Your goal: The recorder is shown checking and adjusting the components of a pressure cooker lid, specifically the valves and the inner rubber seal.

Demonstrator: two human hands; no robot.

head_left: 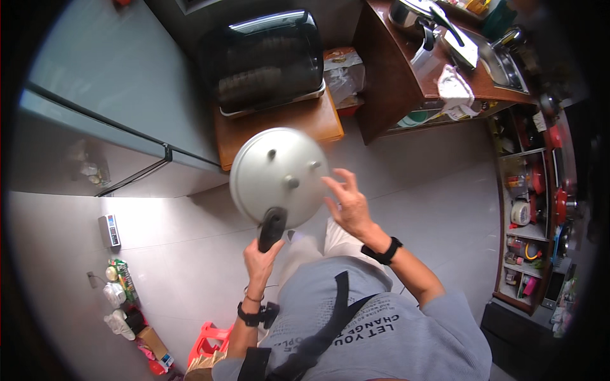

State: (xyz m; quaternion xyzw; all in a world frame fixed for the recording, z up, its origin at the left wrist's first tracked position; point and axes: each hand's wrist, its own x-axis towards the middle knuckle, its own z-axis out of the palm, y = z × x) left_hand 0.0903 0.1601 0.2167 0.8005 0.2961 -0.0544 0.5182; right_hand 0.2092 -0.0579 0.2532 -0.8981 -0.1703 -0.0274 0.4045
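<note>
A round silver pressure cooker lid point(270, 181) with a black handle is held up in front of my body. My left hand point(259, 261) is closed around the lower end of that handle. Small dark valves and a central knob stand out on the lid's face. My right hand point(349, 204) is at the lid's right edge, fingers spread and nothing in them. Whether its fingertips touch the rim, I cannot tell.
A dark-covered dish rack point(270, 60) stands on a wooden cabinet point(279, 130) ahead. A brown counter point(406, 76) carries a metal pot point(406, 14), a white cloth point(455, 89) and a sink point(502, 66). Shelves point(527, 235) line the right; a fridge point(121, 70) stands left.
</note>
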